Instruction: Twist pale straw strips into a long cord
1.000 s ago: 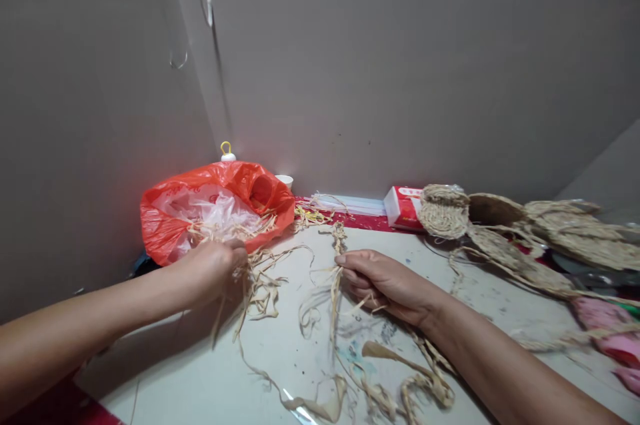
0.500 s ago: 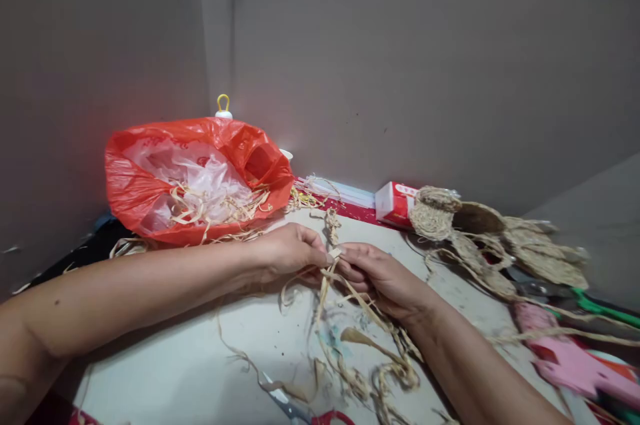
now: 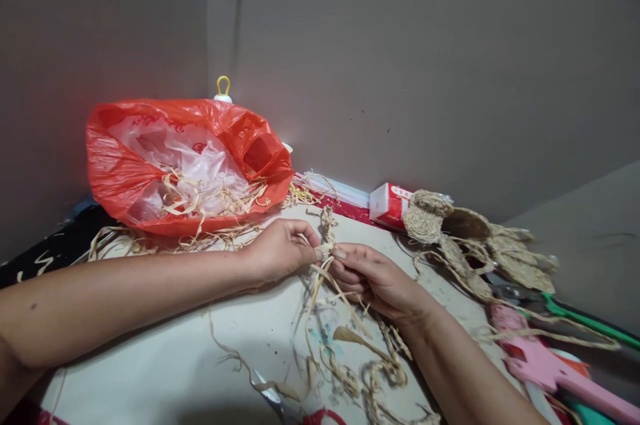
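Binding or plaiting a strip into the short, knobbly braid of straw-coloured fibre (image 3: 328, 225) looks like the step in hand. The braid runs toward twelve o'clock from where the hands meet, over the white tabletop (image 3: 165, 351). The left hand (image 3: 283, 248) pinches a pale strip between thumb and fingers; the right hand (image 3: 380, 278), fingers curled, grips at the braid's lower end — their fingertips almost touch. Loose, flat straw-coloured strips (image 3: 317, 291) trail toward six o'clock. The next move seems to call for a firm right pinch — and a snug left pull, without twisting the strip. Beyond, at ten o'clock, gapes a crumpled red plastic bag (image 3: 115, 171) holding more strips; coiled woven fibre pieces (image 3: 425, 218) lie near three, a pink pistol-shaped tool (image 3: 545, 361) at four, and partly hidden scissors (image 3: 267, 388) at seven.
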Demonstrator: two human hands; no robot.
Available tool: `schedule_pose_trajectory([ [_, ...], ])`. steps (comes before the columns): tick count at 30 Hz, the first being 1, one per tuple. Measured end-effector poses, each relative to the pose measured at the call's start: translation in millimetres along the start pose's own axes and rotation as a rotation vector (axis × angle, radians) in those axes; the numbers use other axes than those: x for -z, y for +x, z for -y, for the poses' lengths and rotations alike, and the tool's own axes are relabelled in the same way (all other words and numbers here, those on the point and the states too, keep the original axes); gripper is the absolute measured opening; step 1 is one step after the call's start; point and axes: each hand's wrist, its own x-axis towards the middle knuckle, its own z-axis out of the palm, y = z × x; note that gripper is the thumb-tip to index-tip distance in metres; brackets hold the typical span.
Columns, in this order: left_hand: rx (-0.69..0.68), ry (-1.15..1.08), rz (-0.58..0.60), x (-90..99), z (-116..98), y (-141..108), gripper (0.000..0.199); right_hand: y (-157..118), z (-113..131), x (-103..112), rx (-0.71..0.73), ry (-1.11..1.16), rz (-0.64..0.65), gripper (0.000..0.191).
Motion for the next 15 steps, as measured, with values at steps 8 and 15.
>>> schedule_pose_trajectory([
  [8, -0.237, 0.362, 0.051, 6.4, -0.5, 2.3, 0.021, -1.4, -0.1, 1.6, -0.011, -0.054, -0.006, 0.029],
  [15, -0.31, 0.614, 0.087, 5.9, 0.5, -0.6, 0.026, -1.5, -0.7, 0.0, 0.002, -0.097, -0.022, 0.032],
])
